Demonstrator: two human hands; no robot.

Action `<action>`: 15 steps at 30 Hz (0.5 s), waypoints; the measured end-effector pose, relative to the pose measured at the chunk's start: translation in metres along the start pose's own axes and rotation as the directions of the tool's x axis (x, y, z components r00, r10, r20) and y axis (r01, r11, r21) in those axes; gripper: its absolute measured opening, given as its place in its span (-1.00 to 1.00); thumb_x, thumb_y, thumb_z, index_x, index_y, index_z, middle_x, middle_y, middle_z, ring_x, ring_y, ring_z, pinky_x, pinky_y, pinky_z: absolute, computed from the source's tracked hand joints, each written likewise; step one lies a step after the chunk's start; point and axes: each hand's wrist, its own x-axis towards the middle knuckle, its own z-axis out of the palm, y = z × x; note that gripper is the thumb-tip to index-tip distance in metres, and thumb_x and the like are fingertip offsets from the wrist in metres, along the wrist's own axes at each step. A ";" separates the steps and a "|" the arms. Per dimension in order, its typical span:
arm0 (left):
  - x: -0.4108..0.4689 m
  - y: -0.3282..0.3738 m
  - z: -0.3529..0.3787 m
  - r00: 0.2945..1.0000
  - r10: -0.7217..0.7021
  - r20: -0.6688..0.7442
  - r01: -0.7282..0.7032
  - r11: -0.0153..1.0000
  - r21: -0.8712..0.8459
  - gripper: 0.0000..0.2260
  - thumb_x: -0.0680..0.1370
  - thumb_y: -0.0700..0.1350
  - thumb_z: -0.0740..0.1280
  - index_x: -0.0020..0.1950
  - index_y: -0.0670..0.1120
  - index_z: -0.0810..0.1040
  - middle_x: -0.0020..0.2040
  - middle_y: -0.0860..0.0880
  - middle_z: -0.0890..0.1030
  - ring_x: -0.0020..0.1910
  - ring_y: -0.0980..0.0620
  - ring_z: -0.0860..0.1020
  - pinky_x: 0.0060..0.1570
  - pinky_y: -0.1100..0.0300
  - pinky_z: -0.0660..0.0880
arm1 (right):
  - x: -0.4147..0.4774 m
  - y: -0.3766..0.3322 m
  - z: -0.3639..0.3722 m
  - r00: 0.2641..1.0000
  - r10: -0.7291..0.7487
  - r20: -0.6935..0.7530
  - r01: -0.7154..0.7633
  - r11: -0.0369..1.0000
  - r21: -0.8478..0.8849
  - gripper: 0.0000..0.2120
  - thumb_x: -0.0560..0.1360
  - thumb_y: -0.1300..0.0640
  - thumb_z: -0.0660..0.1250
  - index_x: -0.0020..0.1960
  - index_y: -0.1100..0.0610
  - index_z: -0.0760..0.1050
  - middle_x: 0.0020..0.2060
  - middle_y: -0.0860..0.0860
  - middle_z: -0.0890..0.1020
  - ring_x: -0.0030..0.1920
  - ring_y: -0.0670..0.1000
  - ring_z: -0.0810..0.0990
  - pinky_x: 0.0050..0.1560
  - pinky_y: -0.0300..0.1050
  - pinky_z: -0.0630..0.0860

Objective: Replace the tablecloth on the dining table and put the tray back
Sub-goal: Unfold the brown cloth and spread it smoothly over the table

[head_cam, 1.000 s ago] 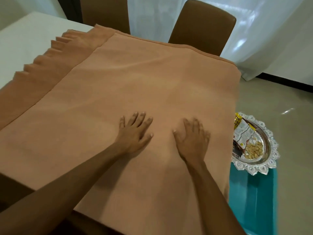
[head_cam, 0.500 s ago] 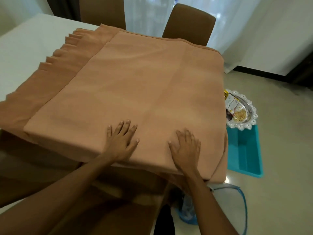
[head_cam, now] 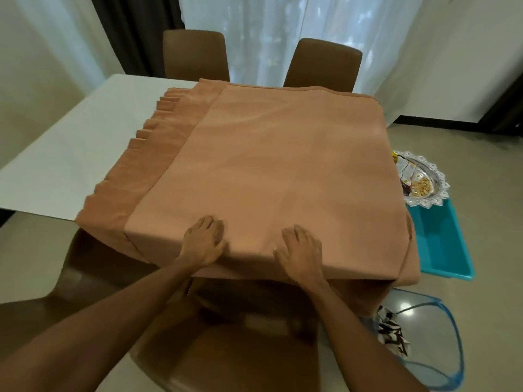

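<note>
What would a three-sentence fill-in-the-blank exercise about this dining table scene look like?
1. The left hand and the right hand both rest on the ____.
2. Past the far edge of the table stand ____ brown chairs.
3. The silver tray lies off the table, by the teal tub, on the person's ____ side.
Missing words: tablecloth; two; right.

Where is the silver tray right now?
In the head view, the silver tray sits at right, off the table, on the far end of the teal bin, beside the draped tablecloth.
</note>
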 end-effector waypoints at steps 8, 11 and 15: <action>0.067 -0.090 -0.009 0.975 -0.222 0.012 0.222 0.973 -0.055 -0.39 0.62 0.29 0.08 0.61 0.07 0.13 0.64 -0.09 0.07 0.60 -0.20 0.03 0.52 -0.24 0.05 | 0.094 -0.091 0.031 0.980 -0.181 0.089 0.179 0.984 0.024 -0.43 0.60 -0.27 0.06 0.53 -0.05 0.23 0.60 0.07 0.16 0.57 0.14 0.14 0.50 0.34 0.04; 0.077 -0.125 -0.016 0.978 -0.206 -0.009 0.206 0.978 -0.043 -0.37 0.58 0.32 0.04 0.61 0.09 0.14 0.64 -0.08 0.07 0.60 -0.19 0.02 0.50 -0.27 -0.01 | 0.121 -0.136 0.044 0.963 -0.245 0.108 0.244 0.969 0.028 -0.44 0.62 -0.27 0.04 0.54 -0.06 0.22 0.62 0.07 0.10 0.59 0.15 0.07 0.51 0.38 -0.06; 0.091 -0.177 -0.028 0.988 -0.151 -0.041 0.150 0.988 -0.036 -0.32 0.53 0.37 -0.02 0.60 0.11 0.15 0.64 -0.06 0.07 0.61 -0.18 -0.02 0.49 -0.29 -0.12 | 0.142 -0.204 0.066 0.975 -0.199 0.102 0.196 0.980 0.038 -0.35 0.59 -0.38 -0.07 0.61 -0.17 0.03 0.65 0.02 -0.04 0.62 0.15 -0.07 0.51 0.42 -0.20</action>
